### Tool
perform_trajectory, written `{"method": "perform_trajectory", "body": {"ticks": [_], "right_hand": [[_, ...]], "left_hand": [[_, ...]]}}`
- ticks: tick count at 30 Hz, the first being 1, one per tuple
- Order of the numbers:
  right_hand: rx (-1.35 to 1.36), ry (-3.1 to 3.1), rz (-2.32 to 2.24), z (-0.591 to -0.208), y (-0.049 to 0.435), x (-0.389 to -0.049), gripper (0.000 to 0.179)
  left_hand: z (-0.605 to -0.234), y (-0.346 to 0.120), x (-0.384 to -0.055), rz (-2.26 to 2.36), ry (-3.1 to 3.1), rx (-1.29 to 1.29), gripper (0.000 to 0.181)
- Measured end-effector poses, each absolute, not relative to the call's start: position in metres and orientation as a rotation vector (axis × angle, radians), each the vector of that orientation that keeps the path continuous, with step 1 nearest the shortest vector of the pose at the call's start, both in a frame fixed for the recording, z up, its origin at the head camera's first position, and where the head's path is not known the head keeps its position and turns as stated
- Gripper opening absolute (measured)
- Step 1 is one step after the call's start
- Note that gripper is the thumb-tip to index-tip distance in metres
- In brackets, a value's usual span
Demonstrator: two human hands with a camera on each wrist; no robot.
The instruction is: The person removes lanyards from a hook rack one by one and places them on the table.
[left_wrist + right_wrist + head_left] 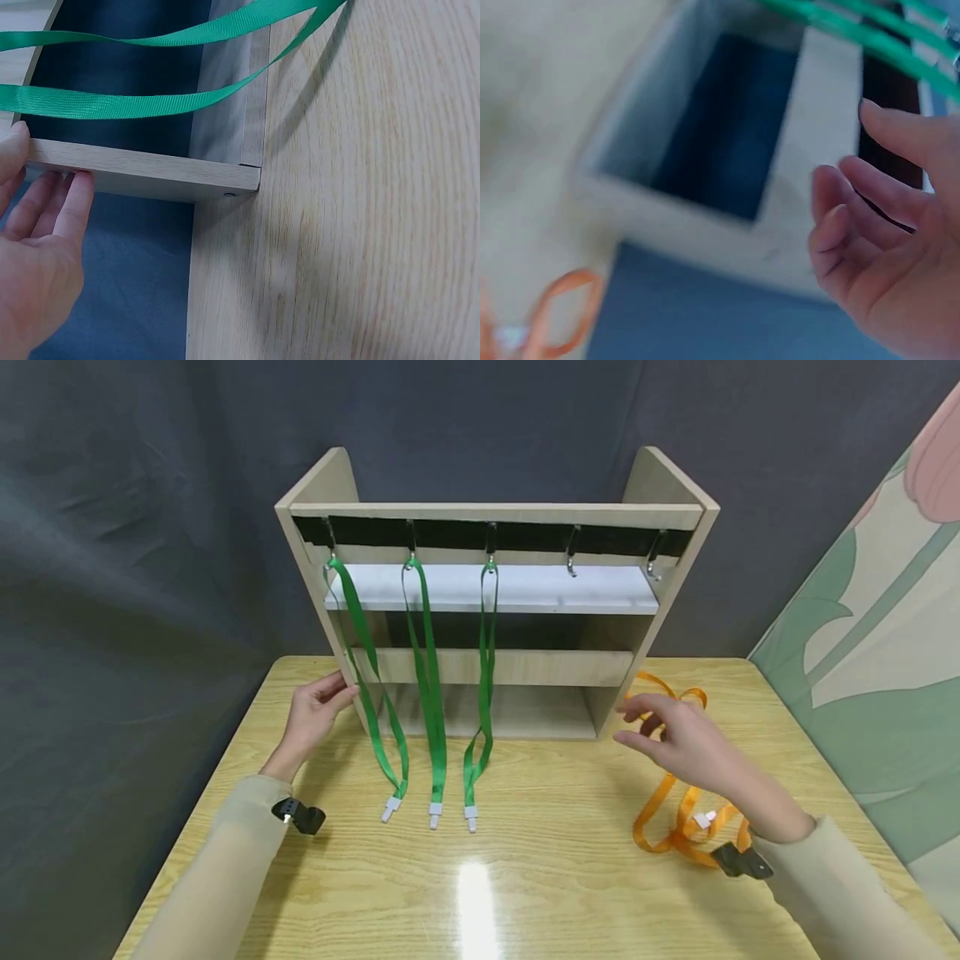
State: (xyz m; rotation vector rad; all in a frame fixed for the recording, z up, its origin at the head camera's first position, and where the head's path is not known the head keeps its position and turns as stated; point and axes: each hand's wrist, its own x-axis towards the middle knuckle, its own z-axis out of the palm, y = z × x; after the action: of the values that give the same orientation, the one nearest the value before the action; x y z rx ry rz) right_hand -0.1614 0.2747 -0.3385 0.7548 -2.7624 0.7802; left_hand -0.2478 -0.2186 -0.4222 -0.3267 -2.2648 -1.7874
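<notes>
This is an indoor tabletop set-up, room type unclear. Dark cloth [487,418] spans the head view's top, floral covering [885,635] its right edge, a wood-grain table [555,860] its bottom.

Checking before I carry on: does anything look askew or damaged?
The orange ribbon lies loosely looped on the table at right, untidy compared with the green ribbons hanging from hooks. No damage stands out.

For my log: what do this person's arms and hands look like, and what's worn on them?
The left sleeve and right sleeve are plain and pale beige. A small black device shows near each cuff. The left hand and right hand wear no visible gloves or rings.
</notes>
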Motion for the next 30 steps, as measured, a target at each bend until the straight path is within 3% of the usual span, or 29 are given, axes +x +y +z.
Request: {"method": "perform_trajectory", "body": {"ticks": [10,22,30], "right_hand": [[0.838,-2.439,0.862,-0.281,0.194,-0.185,0.023],[0.741,-2.283,1.170,-0.255,0.133,-0.210,0.036],[0.695,-2.284,1.443,-0.243,0.111,-0.220,0.036]], "left_hand": [[-0.426,-0.217,-0.251,-1.747,-2.244,-0.354,0.037],[-0.410,-0.212,-0.240,-1.744,-2.275,-0.338,0.035],[-0.427,-0.217,-0.250,-1.750,-2.246,-0.323,0.037]]}}
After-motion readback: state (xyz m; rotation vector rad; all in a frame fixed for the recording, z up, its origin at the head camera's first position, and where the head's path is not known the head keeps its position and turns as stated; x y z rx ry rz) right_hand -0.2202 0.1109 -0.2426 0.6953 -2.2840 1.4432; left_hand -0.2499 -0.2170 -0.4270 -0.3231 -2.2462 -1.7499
